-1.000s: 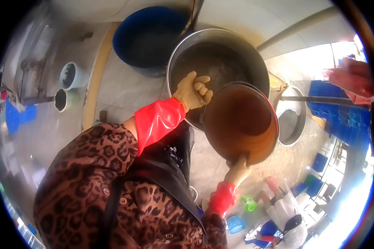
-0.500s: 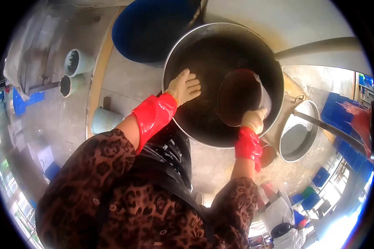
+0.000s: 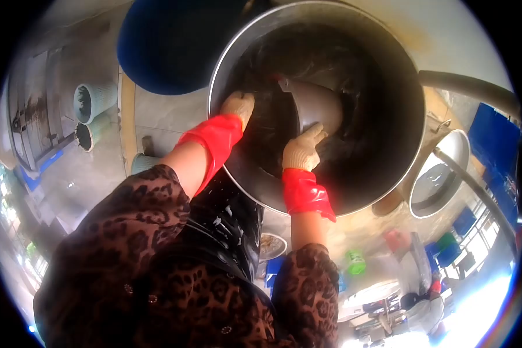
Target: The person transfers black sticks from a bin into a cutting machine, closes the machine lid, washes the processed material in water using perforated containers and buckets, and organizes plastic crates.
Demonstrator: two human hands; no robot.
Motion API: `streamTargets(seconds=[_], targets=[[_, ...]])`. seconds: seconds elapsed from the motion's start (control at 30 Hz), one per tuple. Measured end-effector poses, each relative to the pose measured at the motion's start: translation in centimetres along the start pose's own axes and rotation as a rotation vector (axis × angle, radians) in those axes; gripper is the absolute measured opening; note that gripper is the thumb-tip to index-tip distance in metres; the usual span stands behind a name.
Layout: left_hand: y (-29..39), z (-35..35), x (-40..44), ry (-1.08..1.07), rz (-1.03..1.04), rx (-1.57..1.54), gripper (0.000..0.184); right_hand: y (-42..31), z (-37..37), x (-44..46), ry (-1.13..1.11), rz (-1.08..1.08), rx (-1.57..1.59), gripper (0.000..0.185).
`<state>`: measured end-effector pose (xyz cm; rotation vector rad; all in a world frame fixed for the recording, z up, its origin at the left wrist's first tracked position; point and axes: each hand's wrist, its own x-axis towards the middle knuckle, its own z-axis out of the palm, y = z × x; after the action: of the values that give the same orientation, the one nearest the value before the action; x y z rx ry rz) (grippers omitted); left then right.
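Observation:
A large round metal pot (image 3: pixel 409 151) holds dark, rippling liquid. Inside it a grey-brown bucket (image 3: pixel 319 107) lies tipped on its side, its mouth towards the left and partly in the liquid. My right hand (image 3: pixel 303 148), in a pale glove with a red cuff, grips the bucket near its lower edge. At the pot's left inner side is my left hand (image 3: pixel 238 108), gloved the same way, its fingers curled downward; whatever they hold, if anything, is hidden. A gap separates it from the bucket.
A big blue tub (image 3: pixel 151 64) stands beyond the pot at upper left. Pale baskets (image 3: pixel 101 101) are on the floor at left. To the right are a round metal basin (image 3: pixel 464 156), a thick pipe (image 3: pixel 470 84) and blue crates (image 3: pixel 493 133). Another person (image 3: pixel 426 313) is at lower right.
My right hand has brought the bucket down into the pot and leftward, tipping its mouth left. My left hand's fingers, spread half a second ago, are now curled. The pot fills more of the view.

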<state>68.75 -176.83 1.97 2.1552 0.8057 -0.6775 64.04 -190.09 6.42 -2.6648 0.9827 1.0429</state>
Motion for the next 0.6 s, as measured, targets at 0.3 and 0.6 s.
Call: streamTargets(seconds=[0.3, 0.6], targets=[[0.9, 3.8, 3.8, -0.06, 0.066, 0.359, 0.059, 8.7, 4.7, 6.3, -0.427, 0.003, 0.827, 0.036], [2.9, 3.0, 5.2, -0.448, 0.243, 0.749, 0.037, 9.8, 5.2, 6.6, -0.424, 0.189, 1.258, 0.03]])
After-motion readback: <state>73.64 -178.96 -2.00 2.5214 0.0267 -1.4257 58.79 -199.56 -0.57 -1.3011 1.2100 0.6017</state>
